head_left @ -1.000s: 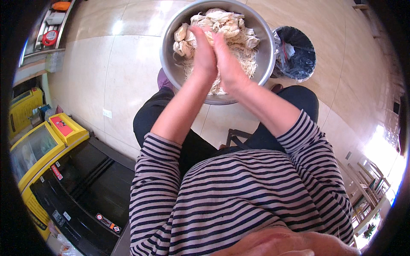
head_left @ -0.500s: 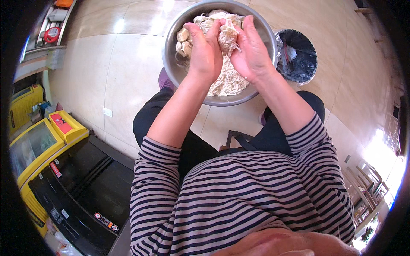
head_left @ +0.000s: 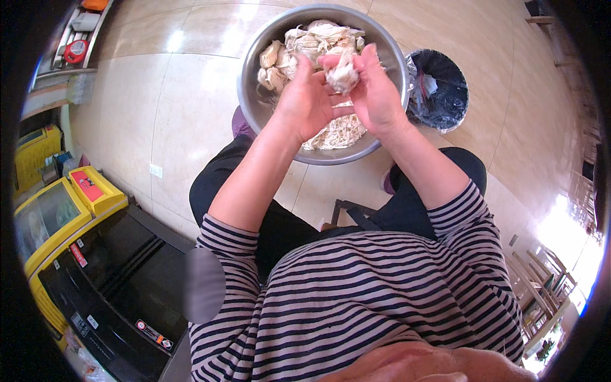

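Observation:
A wide steel bowl (head_left: 249, 95) stands on the floor between my knees. Above its middle, my right hand (head_left: 378, 100) has its fingers curled round a pale, stringy clump (head_left: 344, 77), slightly smeared by motion. My left hand (head_left: 304, 105) faces it from the other side, thumb raised and fingers spread toward the clump's underside. Bigger off-white fibrous pieces (head_left: 318, 39) are heaped at the far side of the bowl, with more at its left. Fine pale shreds (head_left: 337, 134) lie in the near part, partly hidden by my hands.
Just right of the bowl is a bin lined with a black bag (head_left: 445, 95). A black-topped chest freezer (head_left: 121, 274) with yellow parts stands at the left. Wooden chairs (head_left: 541, 286) are at the far right. Pale tiles (head_left: 197, 83) cover the floor.
My hands have drawn apart a little and come slightly nearer. The left fingers have spread, and the clump now sits lower, against my right hand. The whole view has shifted slightly.

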The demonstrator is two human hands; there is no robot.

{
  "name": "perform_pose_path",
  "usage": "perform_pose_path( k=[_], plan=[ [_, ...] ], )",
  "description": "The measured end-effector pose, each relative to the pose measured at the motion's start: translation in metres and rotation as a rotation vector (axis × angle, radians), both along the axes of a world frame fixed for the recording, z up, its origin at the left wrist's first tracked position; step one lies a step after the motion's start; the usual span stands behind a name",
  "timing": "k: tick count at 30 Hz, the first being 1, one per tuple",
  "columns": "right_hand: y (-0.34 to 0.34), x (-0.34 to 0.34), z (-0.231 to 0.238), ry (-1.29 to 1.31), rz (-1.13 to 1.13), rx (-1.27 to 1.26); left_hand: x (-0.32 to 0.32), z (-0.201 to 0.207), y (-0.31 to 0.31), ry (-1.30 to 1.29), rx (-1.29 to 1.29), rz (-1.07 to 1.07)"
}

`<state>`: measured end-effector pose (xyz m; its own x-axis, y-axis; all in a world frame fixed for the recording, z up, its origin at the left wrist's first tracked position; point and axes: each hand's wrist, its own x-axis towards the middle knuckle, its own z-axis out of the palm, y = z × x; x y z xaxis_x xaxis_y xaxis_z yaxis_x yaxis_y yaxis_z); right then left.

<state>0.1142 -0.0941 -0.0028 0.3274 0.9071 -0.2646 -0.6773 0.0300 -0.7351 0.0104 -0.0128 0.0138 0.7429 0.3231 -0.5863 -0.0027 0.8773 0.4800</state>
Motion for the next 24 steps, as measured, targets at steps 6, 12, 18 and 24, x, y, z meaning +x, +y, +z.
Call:
perform_pose_path(
  k=[6, 12, 18, 24],
  plan=[
    [-0.006, -0.004, -0.003, -0.579, 0.007, -0.088, -0.003, 0.003, 0.001, -0.054, 0.047, 0.043],
    [0.001, -0.006, -0.011, -0.076, -0.196, -0.238, -0.003, -0.023, 0.003, -0.056, 0.254, -0.016],
    [-0.002, -0.005, -0.010, 0.287, -0.009, -0.178, -0.003, -0.026, 0.000, 0.061, 0.888, -0.169],
    [-0.004, -0.001, -0.014, 0.229, -0.005, -0.172, -0.006, -0.019, 0.001, 0.024, 0.731, -0.072]
  ],
)
